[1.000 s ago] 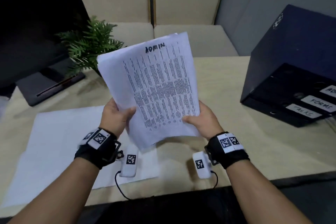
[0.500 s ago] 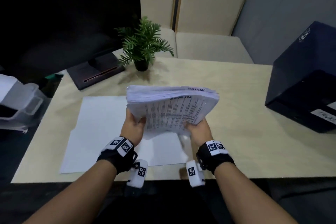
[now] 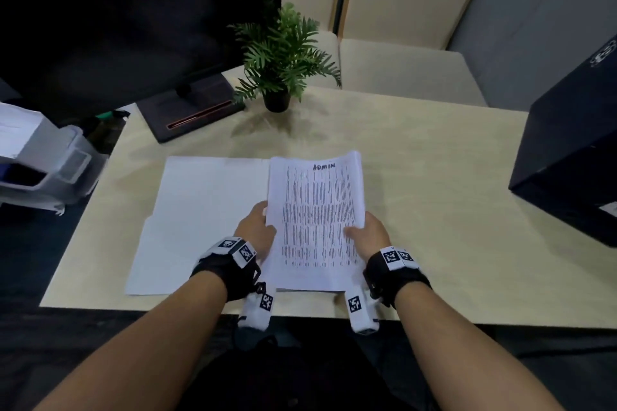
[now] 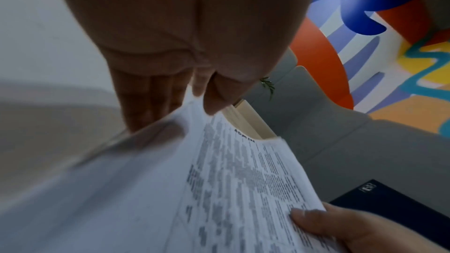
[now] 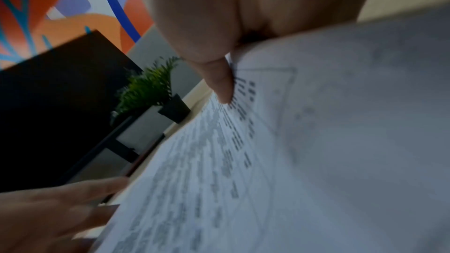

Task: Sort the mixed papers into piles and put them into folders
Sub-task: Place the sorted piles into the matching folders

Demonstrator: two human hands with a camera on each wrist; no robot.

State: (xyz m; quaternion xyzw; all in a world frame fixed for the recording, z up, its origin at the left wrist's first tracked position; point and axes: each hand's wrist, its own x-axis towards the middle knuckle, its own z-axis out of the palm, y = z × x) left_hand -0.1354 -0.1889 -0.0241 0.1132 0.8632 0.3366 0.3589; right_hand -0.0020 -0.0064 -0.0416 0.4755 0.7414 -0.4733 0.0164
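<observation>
Both hands have hold of one stack of papers, its top sheet printed in dense columns and hand-lettered "ADMIN" at the far edge. The left hand grips the stack's left edge. In the left wrist view its fingers run underneath the sheets while the thumb presses down on top. The right hand pinches the right edge, thumb laid on the printed face; its other fingers are hidden beneath the paper (the right wrist view shows only the thumb and a blur of sheet). The stack lies nearly flat, low over the right half of a white folder that is spread open on the counter, close to the counter's near edge. Whether the papers rest on the folder or hang just above it, I cannot tell. The stack's far right corner curls up a little.

Behind the folder stands a small potted plant, and just left of it is the dark base of a monitor. A large dark box sits at the counter's right end — well apart from the hands. Off the counter's left edge is a white tray holding sheets. Two beige chairs stand beyond the far edge.
</observation>
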